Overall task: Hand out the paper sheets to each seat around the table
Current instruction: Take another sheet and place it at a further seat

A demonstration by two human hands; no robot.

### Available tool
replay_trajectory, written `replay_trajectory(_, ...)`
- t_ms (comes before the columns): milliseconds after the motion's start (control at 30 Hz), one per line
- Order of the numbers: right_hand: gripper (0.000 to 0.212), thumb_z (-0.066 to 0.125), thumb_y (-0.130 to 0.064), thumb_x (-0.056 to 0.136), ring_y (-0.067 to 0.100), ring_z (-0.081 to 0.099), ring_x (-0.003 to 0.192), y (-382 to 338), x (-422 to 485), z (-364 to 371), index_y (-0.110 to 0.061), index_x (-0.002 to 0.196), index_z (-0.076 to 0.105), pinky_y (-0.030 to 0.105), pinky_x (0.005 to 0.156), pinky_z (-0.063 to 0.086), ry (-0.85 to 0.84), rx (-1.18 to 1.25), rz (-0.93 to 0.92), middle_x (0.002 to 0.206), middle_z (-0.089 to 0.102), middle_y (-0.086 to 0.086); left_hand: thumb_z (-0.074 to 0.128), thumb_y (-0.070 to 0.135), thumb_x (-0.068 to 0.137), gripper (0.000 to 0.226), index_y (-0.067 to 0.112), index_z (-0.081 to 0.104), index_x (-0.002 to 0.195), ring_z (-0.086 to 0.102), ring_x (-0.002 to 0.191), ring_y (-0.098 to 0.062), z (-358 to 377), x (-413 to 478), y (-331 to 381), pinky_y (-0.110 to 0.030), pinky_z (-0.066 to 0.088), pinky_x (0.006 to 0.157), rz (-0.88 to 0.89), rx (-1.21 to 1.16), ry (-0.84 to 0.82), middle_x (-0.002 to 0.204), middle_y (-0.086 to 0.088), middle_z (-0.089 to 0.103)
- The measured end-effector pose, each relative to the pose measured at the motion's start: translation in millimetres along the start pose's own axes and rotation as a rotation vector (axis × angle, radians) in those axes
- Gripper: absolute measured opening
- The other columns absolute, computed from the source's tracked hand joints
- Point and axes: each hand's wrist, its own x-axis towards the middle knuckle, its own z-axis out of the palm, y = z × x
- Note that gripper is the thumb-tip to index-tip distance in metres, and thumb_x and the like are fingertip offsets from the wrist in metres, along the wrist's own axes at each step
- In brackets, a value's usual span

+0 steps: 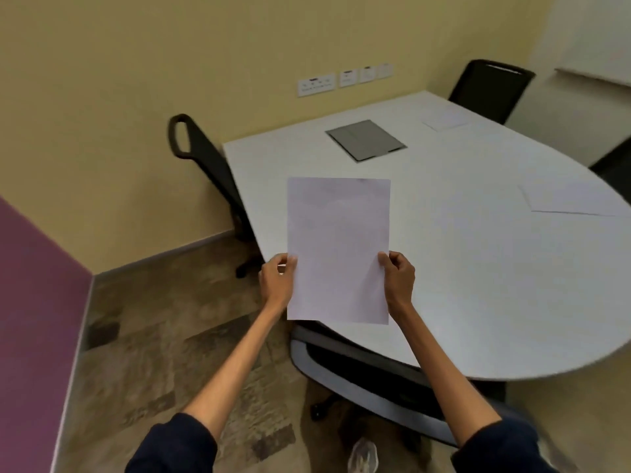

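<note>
Holding a plain white paper sheet (338, 250) at mid-frame, the left hand (277, 281) pinches its left edge and the right hand (397, 278) its right edge, fingers closed on it above the near rim of the rounded white table (461, 285). Two more white sheets (573, 199) lie on the tabletop, at right and upper right.

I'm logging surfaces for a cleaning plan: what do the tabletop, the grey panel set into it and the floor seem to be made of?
Tabletop: probably laminate, smooth matt off-white with no grain showing. Grey panel: likely brushed metal or plastic, a flat satin flap flush with the top; cannot tell which. Floor: appears to be carpet, mottled brown with darker square patches and no shine.
</note>
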Motion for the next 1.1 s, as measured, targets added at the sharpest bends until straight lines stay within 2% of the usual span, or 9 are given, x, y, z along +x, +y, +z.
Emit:
replay_trajectory(100, 0.022, 0.061, -0.024, 0.094, 0.018, 0.057, 0.076, 9, 33, -29, -0.002, 0.094, 0.066, 0.028, 0.070, 0.046, 0.081, -0.004, 0.051, 0.087, 0.065, 0.003, 0.062, 0.025, 0.095, 0.026, 0.002, 0.071, 0.104, 0.065, 0.092, -0.021, 44, 19, 5, -0.031, 0.051, 0.078, -0.050, 0.031, -0.158, 0.102, -0.008, 0.071)
replay_trajectory(200, 0.025, 0.061, -0.024, 0.094, 0.020, 0.057, 0.078, 17, 62, -49, 0.000, 0.095, 0.066, 0.031, 0.072, 0.046, 0.153, -0.008, 0.100, 0.088, 0.065, 0.005, 0.062, 0.027, 0.094, 0.019, 0.010, 0.072, 0.095, 0.066, 0.088, -0.020, 82, 36, 13, -0.027, 0.048, 0.074, -0.071, 0.047, -0.292, 0.097, -0.004, 0.072)
replay_trajectory(300, 0.029, 0.061, -0.023, 0.094, 0.022, 0.055, 0.078, 29, 85, -66, 0.006, 0.095, 0.065, 0.032, 0.072, 0.044, 0.210, -0.034, 0.158, 0.086, 0.063, 0.007, 0.064, 0.025, 0.093, 0.019, 0.008, 0.073, 0.091, 0.067, 0.089, -0.021, 118, 56, 15, -0.033, 0.054, 0.080, -0.057, 0.086, -0.387, 0.094, -0.002, 0.073)
replay_trajectory(433, 0.024, 0.063, -0.024, 0.093, 0.023, 0.060, 0.083, 49, 102, -94, 0.000, 0.095, 0.070, 0.033, 0.076, 0.047, 0.234, -0.097, 0.228, 0.090, 0.068, 0.007, 0.067, 0.023, 0.090, 0.022, 0.005, 0.075, 0.098, 0.069, 0.093, -0.022, 157, 71, 9, -0.037, 0.054, 0.088, -0.100, 0.118, -0.492, 0.099, -0.005, 0.075)
replay_trajectory(600, 0.025, 0.067, -0.024, 0.091, 0.025, 0.068, 0.096, 81, 122, -119, -0.003, 0.102, 0.073, 0.042, 0.093, 0.054, 0.261, -0.208, 0.299, 0.101, 0.074, 0.010, 0.069, 0.025, 0.087, 0.031, -0.002, 0.069, 0.074, 0.061, 0.070, -0.021, 201, 79, -18, -0.030, 0.045, 0.074, -0.166, 0.202, -0.609, 0.070, -0.007, 0.067)
replay_trajectory(733, 0.025, 0.067, -0.024, 0.091, 0.026, 0.068, 0.097, 110, 134, -121, -0.003, 0.103, 0.073, 0.037, 0.090, 0.054, 0.279, -0.262, 0.361, 0.101, 0.074, 0.010, 0.068, 0.023, 0.088, 0.036, -0.005, 0.063, 0.067, 0.052, 0.063, -0.021, 231, 88, -43, -0.028, 0.037, 0.066, -0.215, 0.291, -0.659, 0.065, -0.009, 0.059)
replay_trajectory(900, 0.027, 0.068, -0.026, 0.091, 0.022, 0.064, 0.093, 147, 142, -115, -0.004, 0.105, 0.073, 0.028, 0.081, 0.045, 0.298, -0.335, 0.446, 0.104, 0.073, 0.010, 0.067, 0.024, 0.087, 0.046, 0.016, 0.041, 0.050, 0.042, 0.055, -0.019, 254, 91, -70, -0.024, 0.029, 0.054, -0.200, 0.405, -0.653, 0.052, 0.001, 0.043)
replay_trajectory(1033, 0.029, 0.069, -0.028, 0.091, 0.027, 0.067, 0.101, 168, 146, -112, -0.004, 0.107, 0.072, 0.029, 0.083, 0.047, 0.298, -0.416, 0.493, 0.106, 0.073, 0.010, 0.067, 0.027, 0.088, 0.028, 0.007, 0.065, 0.069, 0.056, 0.070, -0.021, 265, 92, -90, -0.027, 0.041, 0.068, -0.217, 0.469, -0.681, 0.073, -0.004, 0.064)
replay_trajectory(1100, 0.029, 0.069, -0.028, 0.090, 0.028, 0.067, 0.100, 175, 148, -111, -0.004, 0.107, 0.072, 0.029, 0.082, 0.047, 0.291, -0.461, 0.496, 0.106, 0.073, 0.010, 0.067, 0.027, 0.088, 0.033, 0.011, 0.059, 0.060, 0.055, 0.066, -0.023, 269, 92, -95, -0.031, 0.044, 0.067, -0.210, 0.507, -0.682, 0.064, 0.000, 0.058)
